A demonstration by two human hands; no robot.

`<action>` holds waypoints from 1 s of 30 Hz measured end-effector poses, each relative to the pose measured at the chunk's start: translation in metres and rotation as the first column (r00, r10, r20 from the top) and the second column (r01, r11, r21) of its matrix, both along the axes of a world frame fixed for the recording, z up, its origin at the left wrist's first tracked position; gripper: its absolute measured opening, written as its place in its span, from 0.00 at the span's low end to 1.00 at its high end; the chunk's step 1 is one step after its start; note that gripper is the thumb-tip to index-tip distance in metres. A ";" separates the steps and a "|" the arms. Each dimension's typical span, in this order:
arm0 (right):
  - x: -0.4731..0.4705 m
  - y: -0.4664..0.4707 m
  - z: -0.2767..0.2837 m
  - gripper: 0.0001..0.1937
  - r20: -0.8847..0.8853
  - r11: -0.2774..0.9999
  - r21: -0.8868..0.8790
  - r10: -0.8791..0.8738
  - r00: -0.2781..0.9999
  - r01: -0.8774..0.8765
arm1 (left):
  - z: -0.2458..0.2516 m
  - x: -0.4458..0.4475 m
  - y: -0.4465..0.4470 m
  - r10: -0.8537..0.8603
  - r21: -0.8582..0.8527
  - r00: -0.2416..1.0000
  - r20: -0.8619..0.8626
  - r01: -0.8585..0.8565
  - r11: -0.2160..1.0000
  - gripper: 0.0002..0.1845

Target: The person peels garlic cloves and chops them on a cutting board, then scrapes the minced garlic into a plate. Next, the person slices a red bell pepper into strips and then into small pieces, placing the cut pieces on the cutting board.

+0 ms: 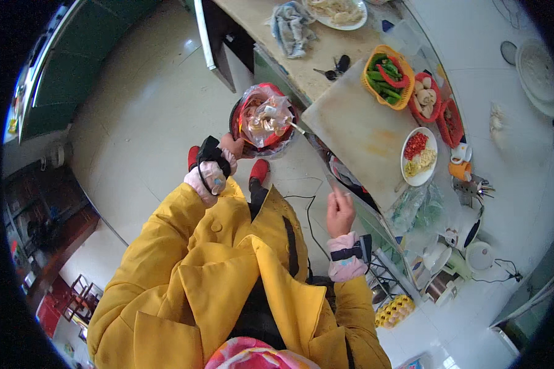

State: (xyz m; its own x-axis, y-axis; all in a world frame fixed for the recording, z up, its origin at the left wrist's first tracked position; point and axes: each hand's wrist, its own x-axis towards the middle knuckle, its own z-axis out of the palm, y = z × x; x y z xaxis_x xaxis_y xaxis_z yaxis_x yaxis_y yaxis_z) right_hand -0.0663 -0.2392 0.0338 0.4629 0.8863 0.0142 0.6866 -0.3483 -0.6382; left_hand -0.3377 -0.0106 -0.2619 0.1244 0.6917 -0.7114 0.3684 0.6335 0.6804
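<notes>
My left hand (232,145) grips the near left rim of a round waste bin (271,150) lined with red and clear plastic, with scraps inside. A pale, thin stick-like thing (297,126) juts from the bin's right side. My right hand (340,213) is beside the counter's front edge, fingers partly curled and index finger pointing forward; whether it holds something thin is unclear. On the counter lies a white cutting board (358,133). A white plate (409,181) at its far right edge bears chopped red and pale ingredients. A yellow basket (366,85) of green and red peppers stands at its upper corner.
Red baskets (436,113) with garlic-like bulbs and other food stand behind the board. Keys (331,74), a cloth (292,30) and a plate of food (358,23) lie farther up the counter. A cabinet door (207,46) stands open near the bin. A black cable (310,221) crosses the floor.
</notes>
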 end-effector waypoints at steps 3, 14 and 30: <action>0.014 -0.007 -0.005 0.10 -0.523 0.846 -0.014 -0.461 0.717 0.533 | 0.011 0.005 0.005 -0.297 0.147 0.933 -0.202 0.329 0.933 0.28; 0.043 -0.065 -0.031 0.07 -0.862 0.281 -0.315 -0.484 -0.150 0.907 | 0.108 0.062 0.008 0.029 -0.137 0.988 0.151 -0.008 0.991 0.18; 0.051 0.012 -0.048 0.10 -0.814 0.646 -0.219 -0.534 0.228 0.731 | 0.130 0.074 0.015 0.043 -0.257 0.996 0.080 -0.020 0.966 0.17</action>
